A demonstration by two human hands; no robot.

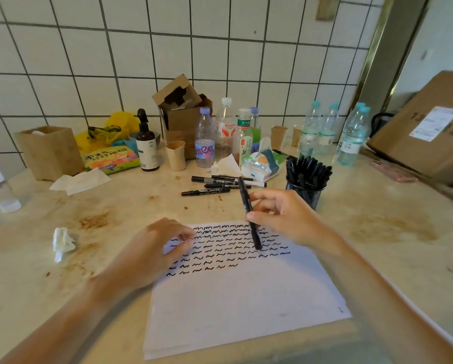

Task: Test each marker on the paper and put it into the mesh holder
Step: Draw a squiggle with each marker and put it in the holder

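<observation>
The paper (233, 292) lies nearest, a white sheet whose far half is filled with rows of short black squiggles, and both hands work over that written part. The left hand (151, 248) rests on the sheet's left edge with fingers loosely curled, pinning it and gripping nothing. The right hand (280, 219) pinches a black marker (249, 214) between thumb and fingers; the marker's long axis runs away from the person and slightly left, its lower end down among the squiggles and its upper end rising past the fingertips. Whether it is capped I cannot tell. The mesh holder (305, 189), already crowded with black markers, stands just beyond the right hand and a little to its right, so that hand is clearly the nearer one for the drop, and the marker would likely need tipping upright first. Beyond the hand's fingertips, to the left, a few loose markers (220, 183) lie side by side, their long axes crosswise; their white label print is too small to read.
</observation>
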